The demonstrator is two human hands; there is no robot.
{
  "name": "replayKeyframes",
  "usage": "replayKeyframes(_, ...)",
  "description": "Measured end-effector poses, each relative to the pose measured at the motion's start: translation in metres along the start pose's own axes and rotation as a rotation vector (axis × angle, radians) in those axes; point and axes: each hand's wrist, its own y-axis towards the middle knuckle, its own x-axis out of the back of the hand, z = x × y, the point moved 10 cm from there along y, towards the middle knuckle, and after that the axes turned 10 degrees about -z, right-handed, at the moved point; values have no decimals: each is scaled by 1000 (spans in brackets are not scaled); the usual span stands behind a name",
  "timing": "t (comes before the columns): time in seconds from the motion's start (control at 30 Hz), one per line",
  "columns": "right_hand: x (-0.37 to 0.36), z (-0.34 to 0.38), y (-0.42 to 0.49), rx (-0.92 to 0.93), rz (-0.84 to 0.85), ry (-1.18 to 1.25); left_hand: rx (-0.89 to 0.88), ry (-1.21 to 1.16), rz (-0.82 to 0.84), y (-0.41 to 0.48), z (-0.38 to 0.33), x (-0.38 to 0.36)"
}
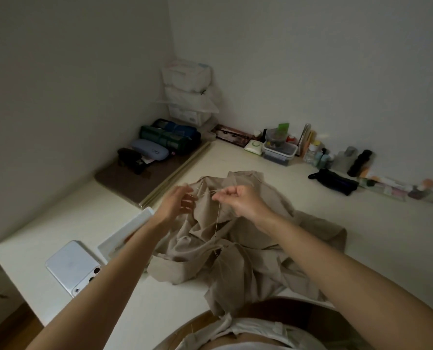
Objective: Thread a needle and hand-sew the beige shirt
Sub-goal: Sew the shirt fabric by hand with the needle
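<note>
From the head camera, the beige shirt lies crumpled on the bench directly in front of the person, with one edge hanging over the near side toward the lap. Both hands are raised just above its far folds. The right hand has its fingers curled and pinches a pale thread, which runs taut from the fingertips down into the cloth. Since the thread already enters the fabric, the threading looks done and the sewing under way (probably a stitch being drawn through or a knot being worked), though how much of the seam remains cannot be judged.

The left hand hovers close by with its fingers loosely spread. A short length of thread crosses between the two hands, but motion blur hides whether the left fingertips pinch it.

The needle itself cannot be made out. The stitched spot is buried in folds. A phone and a white tray lie left of the shirt, and the left forearm covers part of the tray.
</note>
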Motion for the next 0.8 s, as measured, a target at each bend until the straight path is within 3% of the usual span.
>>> replayKeyframes(0.17,26,10,18,15,-145,-19,-1,106,519,-52,10,-62)
replayKeyframes(0.23,40,3,23,-40,-223,27,-44,153,596,-64,6,-69)
replayKeyframes(0.57,77,-101,19,-407,-366,-128,-144,-266,354,-44,-46,-32)
replayKeyframes(0.8,79,-117,13,-393,-329,-216,-189,-259,298,-40,-61,-30)
